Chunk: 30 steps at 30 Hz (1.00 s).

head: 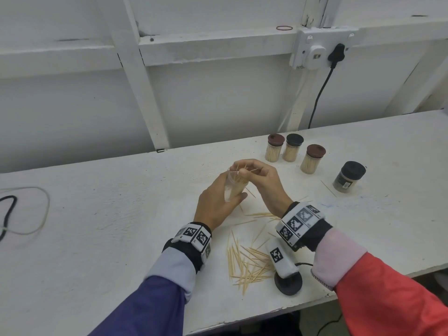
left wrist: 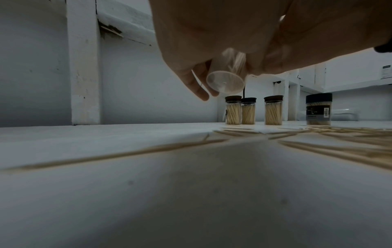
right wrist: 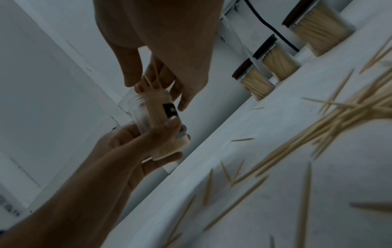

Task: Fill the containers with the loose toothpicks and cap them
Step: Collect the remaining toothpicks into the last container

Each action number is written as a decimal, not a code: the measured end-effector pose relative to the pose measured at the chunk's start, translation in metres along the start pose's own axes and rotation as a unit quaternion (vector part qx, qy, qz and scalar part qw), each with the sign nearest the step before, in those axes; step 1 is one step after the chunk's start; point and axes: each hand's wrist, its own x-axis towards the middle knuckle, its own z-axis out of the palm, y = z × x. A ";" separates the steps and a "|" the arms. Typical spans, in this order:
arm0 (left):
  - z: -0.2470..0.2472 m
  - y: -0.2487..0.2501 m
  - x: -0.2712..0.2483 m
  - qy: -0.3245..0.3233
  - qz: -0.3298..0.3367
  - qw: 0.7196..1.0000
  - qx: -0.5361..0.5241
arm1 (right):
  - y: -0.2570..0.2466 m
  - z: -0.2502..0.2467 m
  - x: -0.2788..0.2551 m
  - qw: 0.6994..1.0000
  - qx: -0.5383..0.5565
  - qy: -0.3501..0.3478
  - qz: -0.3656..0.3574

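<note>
A clear toothpick container [head: 233,187] is gripped by the left hand [head: 215,204] above the counter [head: 121,214] middle, tilted so the mouth is offered. A few toothpicks [head: 242,172] are pinched by the right hand [head: 261,180] at its rim. Loose toothpicks [head: 249,263] lie near the front edge.

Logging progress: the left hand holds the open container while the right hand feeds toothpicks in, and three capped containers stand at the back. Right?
Not quite: four capped containers stand at the back, as the head view shows. The rest holds: the left hand holds the open container while the right hand feeds toothpicks in.
</note>
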 end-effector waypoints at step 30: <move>0.002 -0.009 0.004 0.056 0.089 0.990 0.097 | -0.013 -0.022 0.009 0.915 -0.395 -0.070 -0.046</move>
